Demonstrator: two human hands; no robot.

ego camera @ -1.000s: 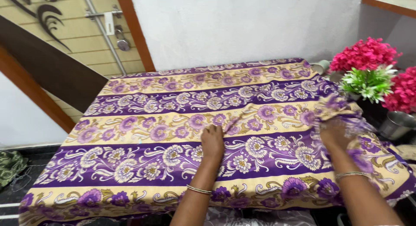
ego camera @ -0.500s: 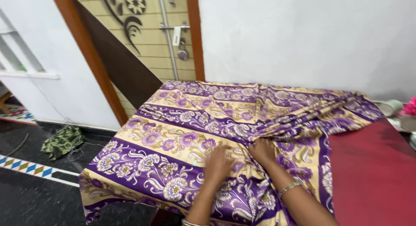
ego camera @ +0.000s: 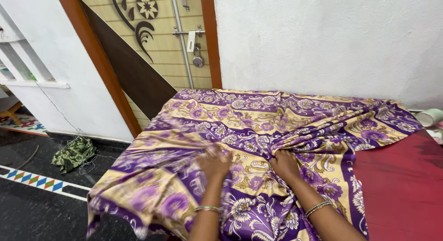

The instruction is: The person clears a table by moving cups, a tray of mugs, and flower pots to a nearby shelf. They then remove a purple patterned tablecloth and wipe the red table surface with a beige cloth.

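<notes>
**Two hands bunch up a flowered cloth on a red table**

The job in hand looks like gathering the purple and cream flowered cloth (ego camera: 258, 130) toward the middle. The cloth lies over most of the red table (ego camera: 401, 185), and its left edge hangs down over the side. The right part of the table is bare.

The right hand (ego camera: 285, 165) is closed tight on a bunch of folds near the middle of the cloth. The left hand (ego camera: 214, 161) sits on the cloth just beside it. That part is blurry, so I cannot tell if its fingers are closed or flat.

I think the next move needs the left hand to get a good hold of the loose left side.

A pale cup (ego camera: 430, 117) lies on its side at the far right edge. I cannot see inside it.
</notes>
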